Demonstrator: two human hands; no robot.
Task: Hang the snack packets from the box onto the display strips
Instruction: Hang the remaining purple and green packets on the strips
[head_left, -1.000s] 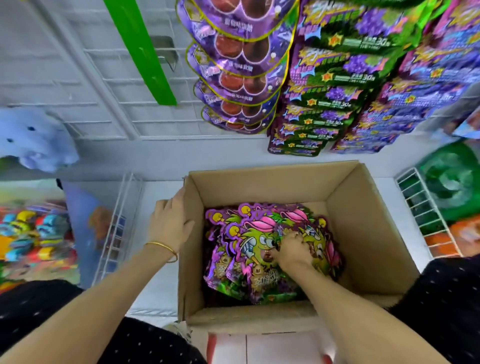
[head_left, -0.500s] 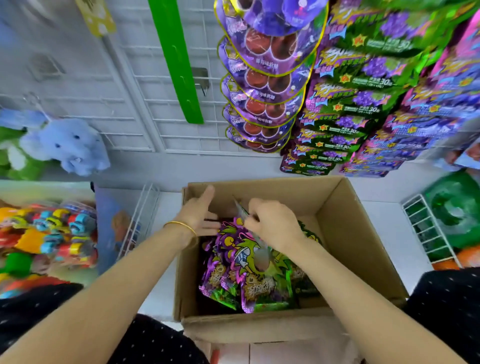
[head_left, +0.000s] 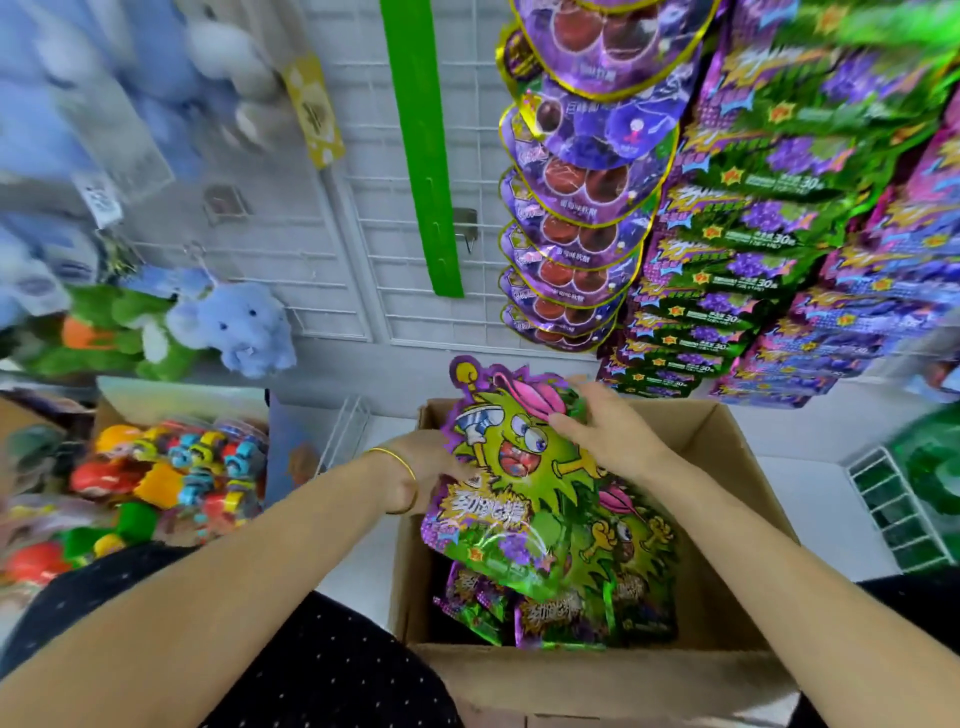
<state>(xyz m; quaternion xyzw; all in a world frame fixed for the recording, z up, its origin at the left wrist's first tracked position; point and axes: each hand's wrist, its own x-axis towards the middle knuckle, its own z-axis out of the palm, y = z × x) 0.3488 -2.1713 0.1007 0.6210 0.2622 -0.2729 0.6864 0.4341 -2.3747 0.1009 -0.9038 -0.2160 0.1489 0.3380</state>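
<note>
A bunch of green-and-purple snack packets (head_left: 511, 467) with a cartoon face is lifted above the open cardboard box (head_left: 727, 519). My left hand (head_left: 423, 470) grips the bunch at its left edge, partly hidden behind it. My right hand (head_left: 605, 428) holds the upper right edge, fingers curled over the top. More packets (head_left: 550, 613) stand inside the box. An empty green display strip (head_left: 423, 156) hangs on the white wire grid, above and left of the lifted packets.
Filled strips of purple round packets (head_left: 576, 208) and green-purple grape packets (head_left: 737, 249) hang at the right. Plush toys (head_left: 234, 325) hang at the left above a bin of colourful toys (head_left: 171, 467). A white wire rack (head_left: 898, 509) stands to the right of the box.
Both hands have raised a bunch of packets out of the box; a second ago the right hand was reaching into it and the left rested on the box's rim. The view has tilted upward.
</note>
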